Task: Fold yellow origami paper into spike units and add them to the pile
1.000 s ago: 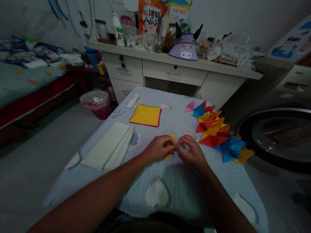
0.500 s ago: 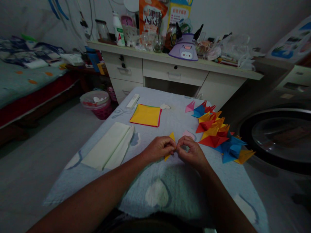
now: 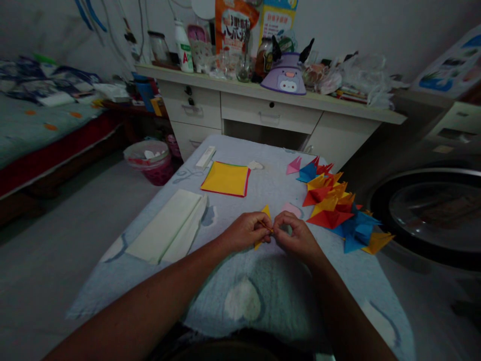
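A yellow origami crane (image 3: 267, 210) is pinched in my left hand (image 3: 246, 231), whose fingers cover its middle. One yellow point sticks up above the fingers and another shows below them. My right hand (image 3: 295, 234) meets the left at the fingertips, its thumb and forefinger closed on a thin tip of the same folded paper. To the right of my hands stand several finished paper cranes (image 3: 330, 218) in red, yellow and blue, crowded in a row. A pink folded piece (image 3: 294, 165) sits at the row's far end.
A stack of square paper (image 3: 225, 179), yellow on top, lies farther back on the cloth-covered table (image 3: 240, 301). At left are a pale folded cloth or paper (image 3: 167, 225) and a small white box (image 3: 205, 157). Beyond are a cluttered desk (image 3: 240, 87) and a bin (image 3: 150, 163).
Both hands stay almost in place, still pinching the yellow paper. A thin yellow-orange edge now shows between the left fingers, running toward the right fingertips.
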Motion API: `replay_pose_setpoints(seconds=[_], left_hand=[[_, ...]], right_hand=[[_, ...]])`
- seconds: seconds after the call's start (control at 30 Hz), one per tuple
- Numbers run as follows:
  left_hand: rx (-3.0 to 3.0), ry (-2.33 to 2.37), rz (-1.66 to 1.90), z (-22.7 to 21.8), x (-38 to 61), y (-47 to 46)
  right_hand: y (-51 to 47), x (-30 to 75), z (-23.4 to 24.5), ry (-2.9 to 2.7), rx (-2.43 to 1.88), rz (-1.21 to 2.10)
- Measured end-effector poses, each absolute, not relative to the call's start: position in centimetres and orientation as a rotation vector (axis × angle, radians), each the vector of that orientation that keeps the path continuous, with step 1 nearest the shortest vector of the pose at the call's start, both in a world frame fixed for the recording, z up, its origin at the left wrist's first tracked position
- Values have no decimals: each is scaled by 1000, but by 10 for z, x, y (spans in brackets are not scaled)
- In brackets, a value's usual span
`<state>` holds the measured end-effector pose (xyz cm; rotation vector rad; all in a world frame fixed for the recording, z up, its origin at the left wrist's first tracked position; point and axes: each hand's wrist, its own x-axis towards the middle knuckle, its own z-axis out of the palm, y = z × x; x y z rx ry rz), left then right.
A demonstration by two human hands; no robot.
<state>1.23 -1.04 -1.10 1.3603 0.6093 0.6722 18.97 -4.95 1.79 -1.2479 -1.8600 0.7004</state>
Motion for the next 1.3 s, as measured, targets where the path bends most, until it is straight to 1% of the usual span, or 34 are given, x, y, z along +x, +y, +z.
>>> replay_pose_setpoints(seconds=[1.07,1.3], left_hand=[[1359,599,687,-9,10,-9],[1347,609,680,-7,10,-10]], right_hand=[[-48,189,18,-1856,-1256,766],[-48,187,15,-1839,-1282,731]])
